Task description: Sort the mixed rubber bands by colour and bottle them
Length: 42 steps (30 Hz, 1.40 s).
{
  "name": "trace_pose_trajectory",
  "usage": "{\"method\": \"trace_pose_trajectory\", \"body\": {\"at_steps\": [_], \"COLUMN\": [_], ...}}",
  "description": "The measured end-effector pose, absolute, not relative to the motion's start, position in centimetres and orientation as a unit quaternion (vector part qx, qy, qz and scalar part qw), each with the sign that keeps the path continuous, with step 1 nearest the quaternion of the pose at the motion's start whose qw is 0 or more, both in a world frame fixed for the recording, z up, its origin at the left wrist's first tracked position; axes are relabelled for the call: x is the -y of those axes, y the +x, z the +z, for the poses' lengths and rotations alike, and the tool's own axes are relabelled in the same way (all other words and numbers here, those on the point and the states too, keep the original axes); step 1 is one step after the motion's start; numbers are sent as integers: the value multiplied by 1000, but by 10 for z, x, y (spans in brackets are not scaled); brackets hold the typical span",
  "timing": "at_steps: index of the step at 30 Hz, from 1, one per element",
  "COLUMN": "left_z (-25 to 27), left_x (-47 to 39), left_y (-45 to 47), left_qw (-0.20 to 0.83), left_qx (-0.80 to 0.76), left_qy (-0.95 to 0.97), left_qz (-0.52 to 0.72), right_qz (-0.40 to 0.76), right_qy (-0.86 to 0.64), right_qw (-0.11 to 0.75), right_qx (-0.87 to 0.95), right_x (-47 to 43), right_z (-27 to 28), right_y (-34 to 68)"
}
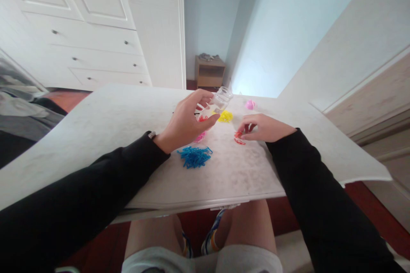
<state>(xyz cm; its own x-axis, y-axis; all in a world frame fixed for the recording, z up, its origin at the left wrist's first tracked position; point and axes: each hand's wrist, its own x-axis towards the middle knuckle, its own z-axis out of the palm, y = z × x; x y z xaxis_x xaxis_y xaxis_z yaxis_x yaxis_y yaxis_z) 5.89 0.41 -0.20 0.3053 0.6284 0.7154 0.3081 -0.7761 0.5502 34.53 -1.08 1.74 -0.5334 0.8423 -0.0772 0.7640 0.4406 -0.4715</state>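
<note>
My left hand (188,117) grips a clear jar (223,96) tilted above the table, its mouth pointing away and to the right. With closed fingertips, my right hand (261,128) pinches red paper clips (238,135) low over the tabletop; whether some of them rest on it I cannot tell. A pile of blue paper clips (195,156) lies nearest me. Yellow paper clips (226,116) are heaped beyond the jar. Pink paper clips (200,137) show partly from behind my left hand. Something red (203,118) appears by the jar's base, inside or behind it.
The pale table (250,175) extends to both sides, its front edge above my legs. A small pink rounded thing (250,104) sits near the back edge. Beyond stand a white cabinet (105,38) and a low wooden stand (209,72). Grey cloth (22,115) lies at left.
</note>
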Motion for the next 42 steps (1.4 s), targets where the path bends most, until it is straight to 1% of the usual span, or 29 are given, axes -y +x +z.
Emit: {"method": "trace_pose_trajectory", "body": {"at_steps": [5, 12, 15, 18, 24, 27, 29, 35, 42], "left_z": [-3, -1, 0, 1, 0, -3, -5, -7, -6], "left_x": [-5, -4, -3, -2, -2, -5, -6, -7, -7], "left_y": [59, 59, 58, 57, 56, 55, 55, 56, 56], "left_qw": [161, 143, 133, 136, 119, 105, 99, 84, 85], "left_qx": [-293, -287, -283, -290, -305, -303, -299, -270, -271], "left_qy": [791, 791, 797, 805, 831, 843, 848, 861, 865], "left_qz": [511, 521, 516, 500, 449, 433, 427, 423, 415], "right_qz": [233, 207, 201, 202, 208, 190, 181, 152, 172], "right_qy": [-479, -486, -488, -481, -434, -410, -397, -382, -388], "right_qw": [83, 83, 102, 164, 367, 422, 430, 415, 421], "right_qx": [842, 845, 843, 837, 796, 786, 790, 811, 802], "right_x": [10, 13, 15, 16, 19, 20, 20, 21, 24], "right_z": [17, 12, 14, 19, 22, 20, 19, 16, 15], "right_y": [342, 338, 338, 338, 330, 324, 321, 313, 306]}}
